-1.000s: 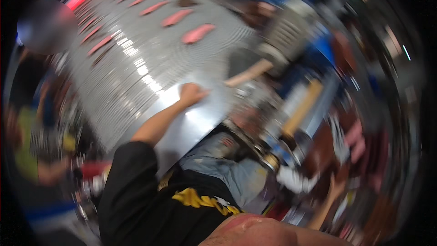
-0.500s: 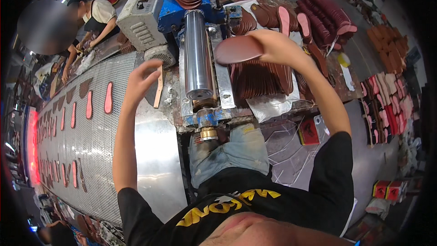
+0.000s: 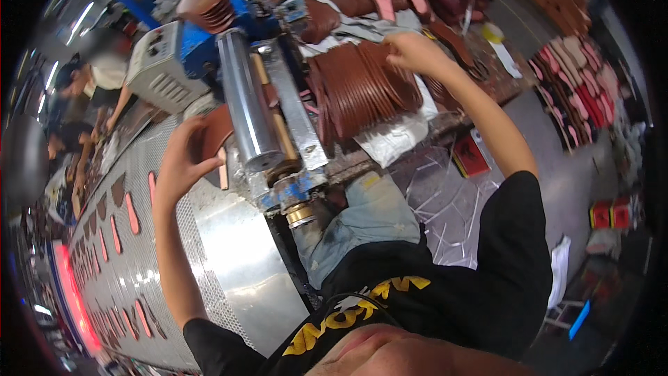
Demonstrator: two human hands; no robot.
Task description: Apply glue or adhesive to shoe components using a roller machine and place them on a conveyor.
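Metal mesh of a long conveyor (image 3: 146,254) spreads left of and below the left hand (image 3: 186,157). Left of the right hand (image 3: 417,54), whose bent fingers meet its edge, stands a row of brown insoles (image 3: 358,90); whether they pinch one I cannot tell. A steel roller (image 3: 247,101) lies right of the left hand. Between them is a brown leather piece (image 3: 220,131), beside curved fingers and spread thumb, grip unclear; a wooden strip (image 3: 223,169) sits by the thumb tip.
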